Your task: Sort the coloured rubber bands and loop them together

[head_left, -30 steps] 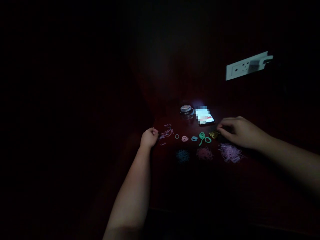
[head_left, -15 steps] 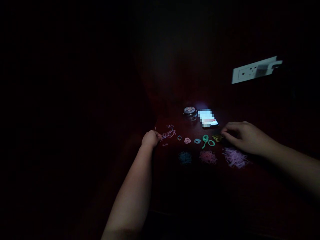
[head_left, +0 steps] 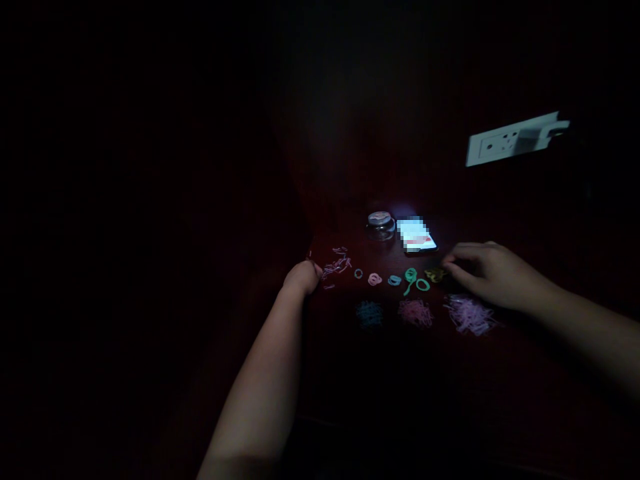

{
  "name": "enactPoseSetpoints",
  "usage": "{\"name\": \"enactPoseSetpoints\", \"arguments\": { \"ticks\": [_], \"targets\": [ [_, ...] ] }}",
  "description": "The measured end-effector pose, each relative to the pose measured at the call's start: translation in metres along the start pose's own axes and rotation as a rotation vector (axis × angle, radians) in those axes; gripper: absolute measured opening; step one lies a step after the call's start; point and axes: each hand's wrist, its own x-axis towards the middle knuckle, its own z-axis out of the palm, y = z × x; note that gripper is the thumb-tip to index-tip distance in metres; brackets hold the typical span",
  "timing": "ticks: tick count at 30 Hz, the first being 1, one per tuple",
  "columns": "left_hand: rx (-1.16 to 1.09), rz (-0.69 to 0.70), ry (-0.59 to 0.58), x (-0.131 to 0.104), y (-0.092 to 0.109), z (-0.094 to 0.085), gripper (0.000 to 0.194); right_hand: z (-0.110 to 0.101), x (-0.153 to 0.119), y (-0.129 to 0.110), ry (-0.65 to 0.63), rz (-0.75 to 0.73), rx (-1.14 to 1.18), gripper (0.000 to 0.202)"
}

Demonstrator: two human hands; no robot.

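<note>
On a dark table, my left hand [head_left: 303, 277] is closed at the left edge of a loose scatter of pinkish strips [head_left: 339, 265]; its fingertips are too dim to make out. My right hand [head_left: 483, 268] has thumb and fingers pinched beside a yellow bunch of bands [head_left: 435, 275]; anything between the tips is too small to see. Left of that lie green bands [head_left: 423, 285], blue rings [head_left: 395, 281], pink rings [head_left: 375, 279] and a small teal ring [head_left: 359, 273]. Nearer me are a dark blue pile [head_left: 370, 314], a pink pile [head_left: 416, 313] and a purple pile [head_left: 471, 315].
A lidded glass jar [head_left: 381, 227] stands behind the rings, with a lit phone [head_left: 417, 235] to its right. A white socket panel [head_left: 513, 140] with something plugged in is at the upper right. Much of the surroundings is dark.
The view has shifted very slightly. Both hands keep nearly the same places and poses.
</note>
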Motion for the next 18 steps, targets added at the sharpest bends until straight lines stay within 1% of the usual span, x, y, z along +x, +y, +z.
{"name": "enactPoseSetpoints", "arguments": {
  "ticks": [3, 8, 15, 18],
  "targets": [
    [-0.05, -0.043, 0.064, -0.0029, 0.0017, -0.0019, 0.015, 0.0001, 0.0001, -0.0008, 0.006, 0.007, 0.008, 0.023],
    [-0.092, -0.085, 0.138, -0.0077, 0.0061, -0.005, 0.015, 0.0016, 0.0001, -0.0007, 0.014, -0.006, 0.011, 0.022],
    [-0.164, -0.044, 0.217, -0.0085, 0.008, -0.0042, 0.01, 0.002, -0.0004, -0.0006, 0.03, -0.007, 0.004, 0.021],
    [-0.213, -0.021, 0.215, -0.0085, 0.0073, -0.0036, 0.01, 0.0016, -0.0003, -0.0007, 0.043, -0.02, 0.004, 0.02]
  ]
}}
